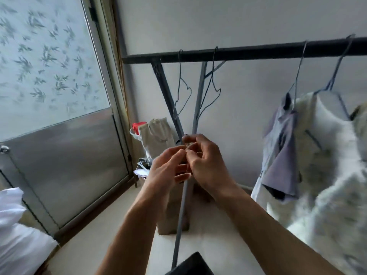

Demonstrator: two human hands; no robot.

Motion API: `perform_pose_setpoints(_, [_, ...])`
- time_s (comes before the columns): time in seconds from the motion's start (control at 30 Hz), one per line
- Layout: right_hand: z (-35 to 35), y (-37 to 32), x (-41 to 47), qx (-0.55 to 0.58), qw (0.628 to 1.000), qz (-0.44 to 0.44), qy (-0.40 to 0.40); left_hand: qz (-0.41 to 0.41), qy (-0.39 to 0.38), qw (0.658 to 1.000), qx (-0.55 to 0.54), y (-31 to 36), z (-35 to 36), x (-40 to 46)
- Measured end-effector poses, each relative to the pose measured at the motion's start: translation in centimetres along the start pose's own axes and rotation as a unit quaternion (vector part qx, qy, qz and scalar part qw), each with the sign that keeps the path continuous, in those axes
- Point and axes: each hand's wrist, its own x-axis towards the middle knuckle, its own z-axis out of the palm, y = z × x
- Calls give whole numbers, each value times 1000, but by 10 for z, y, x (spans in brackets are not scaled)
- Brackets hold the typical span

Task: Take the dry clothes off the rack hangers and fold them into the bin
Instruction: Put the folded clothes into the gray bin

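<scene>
Pinching something small and pale, unidentifiable, left hand (168, 167) and right hand (206, 165) meet mid-frame; hung clothes (309, 155) lie rightward, nearer the right hand.

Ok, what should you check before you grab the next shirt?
1. Hands free: not ok. Left hand and right hand both pinch something small; cannot tell what.
2. Clothes left on rail: ok. Purple shirt and white top hang there.
3. Empty hangers out of the way: ok, at the rail's left end.
4. Clothes dry: cannot tell.
5. Bin in view: cannot tell.
</scene>
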Motion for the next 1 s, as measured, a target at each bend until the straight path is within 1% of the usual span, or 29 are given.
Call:
perform_pose_setpoints(0.1, [-36, -28, -4, -49, 996, -53, 54, 18, -35, 999, -1, 18, 34, 0])
perform_pose_setpoints(0.23, [-95, -48, 7, -125, 973, -96, 166, 40, -87, 995, 15, 32, 84, 3])
perform_pose_setpoints(0.3, [-131, -46, 21, -183, 949, -95, 237, 40, -98, 994, 22, 36, 108, 5])
perform_pose_setpoints(0.37, [-164, -40, 36, -222, 933, -57, 277, 36, -104, 993, 33, 40, 132, 10])
perform_pose_setpoints(0.43, [-192, -33, 49, -238, 930, 9, 280, 38, -103, 993, 49, 42, 155, 19])
perform_pose_setpoints(0.53, [-217, -28, 58, -233, 937, 111, 236, 62, -91, 990, 94, 44, 187, 40])
perform_pose_setpoints(0.6, [-223, -26, 62, -202, 947, 132, 210, 71, -83, 983, 150, 46, 202, 55])
perform_pose_setpoints(0.73, [-230, -27, 69, -152, 962, 151, 169, 31, -96, 973, 207, 49, 222, 75])
perform_pose_setpoints(0.83, [-232, -26, 73, -119, 970, 135, 162, 31, -86, 968, 234, 52, 225, 77])
perform_pose_setpoints(0.93, [-232, -32, 69, -97, 979, 73, 164, 67, -60, 954, 286, 58, 223, 78])
perform_pose_setpoints(1.0, [-232, -41, 65, -60, 986, 32, 153, 99, -42, 936, 335, 68, 219, 75])
